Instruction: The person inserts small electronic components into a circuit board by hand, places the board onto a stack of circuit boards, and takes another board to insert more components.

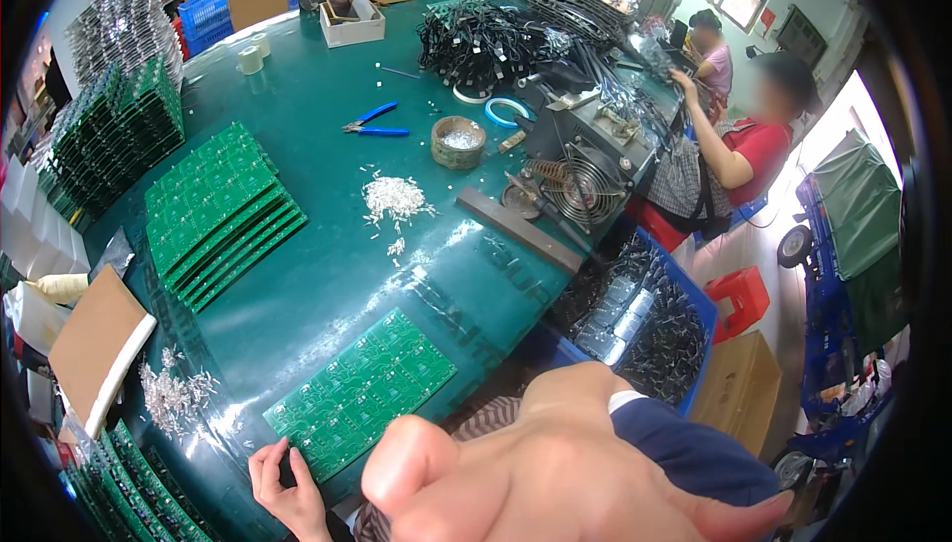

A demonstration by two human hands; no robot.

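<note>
A green circuit board panel [367,393] lies on the green table near its front edge, in front of me. My left hand [288,492] is at its near left corner, fingers bent and closed at the board's edge. Large and close in the foreground is my right hand [535,473], raised above the table, its outer fingers spread apart. Nothing shows in it, though some of its fingertips run out of the picture. Beyond the board lies a loose pile of small white parts [395,200]. To the left stand several stacked green circuit board panels [218,210].
Blue-handled pliers [382,127] and a round tub [458,142] sit mid-table. A metal bar [518,230] and a fan [585,190] line the right side, above a blue crate [699,344] of parts. Black cables [486,41] heap at the back. A co-worker [764,145] sits at right.
</note>
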